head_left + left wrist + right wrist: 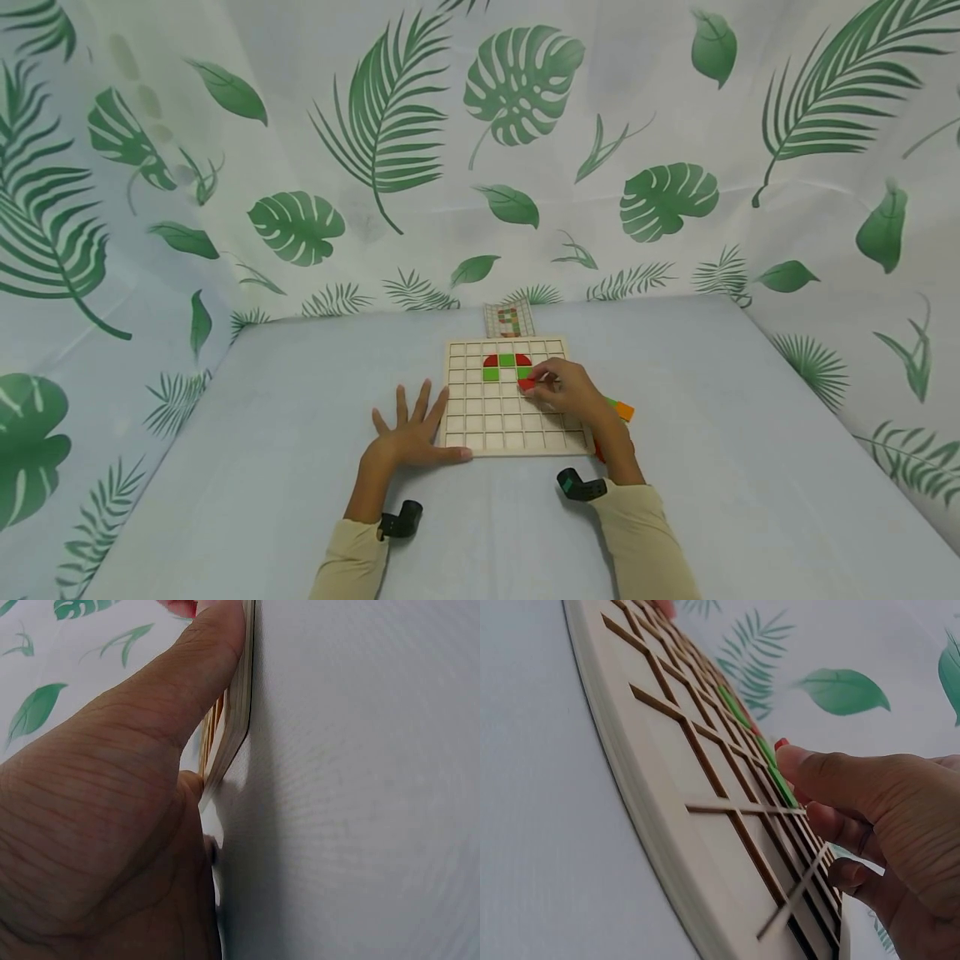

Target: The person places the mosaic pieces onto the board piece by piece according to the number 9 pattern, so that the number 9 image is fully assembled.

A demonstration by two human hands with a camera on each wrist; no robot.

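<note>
A light wooden grid board (476, 421) lies on the table. Near its top sits a green square tile (507, 360) between two rounded red tiles, with further green tiles (491, 374) just below. My right hand (564, 390) pinches a small red tile (527, 384) between thumb and fingertips, over the board beneath the right-hand green tile. In the right wrist view, only a sliver of this red tile (781, 742) shows past the thumb. My left hand (411, 437) is spread flat at the board's lower left, its thumb and a fingertip touching the edge.
Behind the board is a small pattern card (510, 320) printed with a coloured grid. Orange (625, 411) and red pieces (600, 451) lie right of the board, partly hidden by my right forearm. A leaf-print cloth (450, 167) hangs behind the table.
</note>
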